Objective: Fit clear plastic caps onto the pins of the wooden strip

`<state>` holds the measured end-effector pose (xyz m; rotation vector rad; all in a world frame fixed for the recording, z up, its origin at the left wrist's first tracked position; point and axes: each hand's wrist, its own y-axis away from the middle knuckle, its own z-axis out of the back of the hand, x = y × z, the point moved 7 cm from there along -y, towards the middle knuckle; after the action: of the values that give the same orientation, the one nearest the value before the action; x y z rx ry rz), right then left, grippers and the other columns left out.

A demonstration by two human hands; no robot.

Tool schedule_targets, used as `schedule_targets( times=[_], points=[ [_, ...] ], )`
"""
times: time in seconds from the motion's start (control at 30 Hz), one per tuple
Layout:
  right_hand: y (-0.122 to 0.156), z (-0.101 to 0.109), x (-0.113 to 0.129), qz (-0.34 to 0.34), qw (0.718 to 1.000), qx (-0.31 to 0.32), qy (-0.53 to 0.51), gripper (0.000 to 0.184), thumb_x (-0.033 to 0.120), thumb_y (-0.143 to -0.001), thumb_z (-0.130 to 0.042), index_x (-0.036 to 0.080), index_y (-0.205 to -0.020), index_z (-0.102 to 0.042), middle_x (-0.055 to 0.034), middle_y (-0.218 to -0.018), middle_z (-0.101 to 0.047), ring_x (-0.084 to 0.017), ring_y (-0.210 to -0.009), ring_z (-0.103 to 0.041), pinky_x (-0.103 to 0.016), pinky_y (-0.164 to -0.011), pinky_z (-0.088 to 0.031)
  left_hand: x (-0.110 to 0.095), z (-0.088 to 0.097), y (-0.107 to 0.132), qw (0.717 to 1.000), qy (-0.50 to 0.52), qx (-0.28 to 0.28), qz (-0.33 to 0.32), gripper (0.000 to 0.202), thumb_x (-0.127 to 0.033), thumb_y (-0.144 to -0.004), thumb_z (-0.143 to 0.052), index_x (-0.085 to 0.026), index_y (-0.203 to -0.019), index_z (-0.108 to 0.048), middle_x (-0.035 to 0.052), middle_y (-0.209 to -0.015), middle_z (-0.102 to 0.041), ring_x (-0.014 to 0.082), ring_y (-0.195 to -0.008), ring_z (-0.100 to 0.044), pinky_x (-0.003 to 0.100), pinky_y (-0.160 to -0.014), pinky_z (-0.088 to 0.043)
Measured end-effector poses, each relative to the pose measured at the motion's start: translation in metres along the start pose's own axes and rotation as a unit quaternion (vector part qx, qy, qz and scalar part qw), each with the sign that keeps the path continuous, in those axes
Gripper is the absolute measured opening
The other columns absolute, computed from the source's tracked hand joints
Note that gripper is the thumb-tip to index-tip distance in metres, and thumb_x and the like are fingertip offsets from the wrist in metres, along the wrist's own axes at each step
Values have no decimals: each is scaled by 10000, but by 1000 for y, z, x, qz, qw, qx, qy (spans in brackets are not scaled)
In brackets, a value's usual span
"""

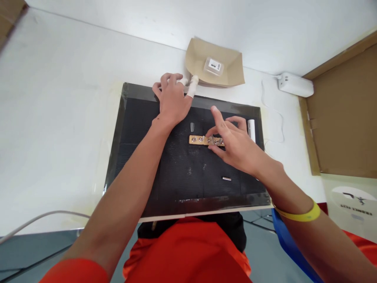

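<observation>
My left hand (173, 98) is at the far edge of the black ribbed mat (176, 173), close to the cardboard tray. Its fingers are bent and apart, and white coverings wrap the thumb and another fingertip; I see nothing held. A narrow wooden strip (191, 140) with several small metal mounts lies on the mat. Over its right part, my right hand (235, 141) has thumb and a finger closed on a small clear nail tip (211, 140), while another finger points up. The hand hides the strip's right end. A loose clear nail tip (192, 127) lies just behind the strip.
A cardboard tray (235, 72) holding a small labelled clear box (214, 66) stands behind the mat. A short metal rod (226, 178) lies near the front. A white cylinder (251, 130) is by the right edge. Farther right sits a white corded device (296, 84).
</observation>
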<state>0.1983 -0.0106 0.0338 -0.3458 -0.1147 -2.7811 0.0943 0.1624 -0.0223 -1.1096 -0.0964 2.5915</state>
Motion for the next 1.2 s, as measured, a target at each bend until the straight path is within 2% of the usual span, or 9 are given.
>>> schedule_targets(
  times=[0.27, 0.4, 0.6, 0.83, 0.97, 1.2],
  points=[
    [3, 1, -3, -7, 1000, -4, 10, 982, 225, -955, -509, 190, -1684, 147, -88, -1255, -757, -311, -1177, -623, -528, -1135, -300, 1, 0, 0, 1000, -2, 1, -5, 365, -496, -1029, -474, -310, -1165, -757, 47, -1531, -605, 355, -1548, -337, 588, -1315, -161],
    [3, 4, -3, -14, 1000, -7, 18, 976, 230, -966, -519, 178, -1684, 140, -92, -1246, -762, -311, -1167, -634, -522, -1144, -296, -1, -1, 0, 1000, -13, 4, -2, 392, -483, -1048, -443, -272, -1197, -738, 57, -1540, -595, 341, -1539, -326, 615, -1305, -139],
    [2, 3, -1, -11, 1000, -10, 16, 987, 258, -981, -519, 179, -1681, 173, -86, -1209, -778, -310, -1139, -652, -525, -1139, -298, -7, 6, 1, 999, -26, -15, -11, 381, -477, -1046, -450, -276, -1133, -762, 61, -1476, -653, 359, -1489, -409, 621, -1260, -232],
    [3, 4, -3, -27, 999, -17, 7, 946, 239, -981, -507, 158, -1693, 110, -91, -1189, -774, -313, -1129, -661, -509, -1117, -314, -5, 1, 0, 1000, -21, 12, 8, 472, -519, -1034, -359, -266, -1196, -724, 41, -1529, -601, 327, -1524, -330, 599, -1288, -134],
    [3, 4, -4, -35, 999, -15, -4, 959, 256, -988, -498, 190, -1687, 154, -83, -1187, -769, -318, -1124, -665, -534, -1113, -320, 0, -5, -2, 1000, -17, 13, 10, 506, -527, -1032, -330, -240, -1236, -693, 25, -1551, -578, 302, -1529, -271, 584, -1302, -78],
    [8, 6, -5, -51, 999, -15, -1, 977, 271, -990, -513, 209, -1679, 177, -79, -1215, -761, -323, -1175, -645, -543, -1140, -326, -6, 4, 2, 1000, -8, 5, -1, 417, -491, -1039, -396, -282, -1170, -732, 62, -1520, -606, 333, -1517, -347, 598, -1275, -149]
  ],
)
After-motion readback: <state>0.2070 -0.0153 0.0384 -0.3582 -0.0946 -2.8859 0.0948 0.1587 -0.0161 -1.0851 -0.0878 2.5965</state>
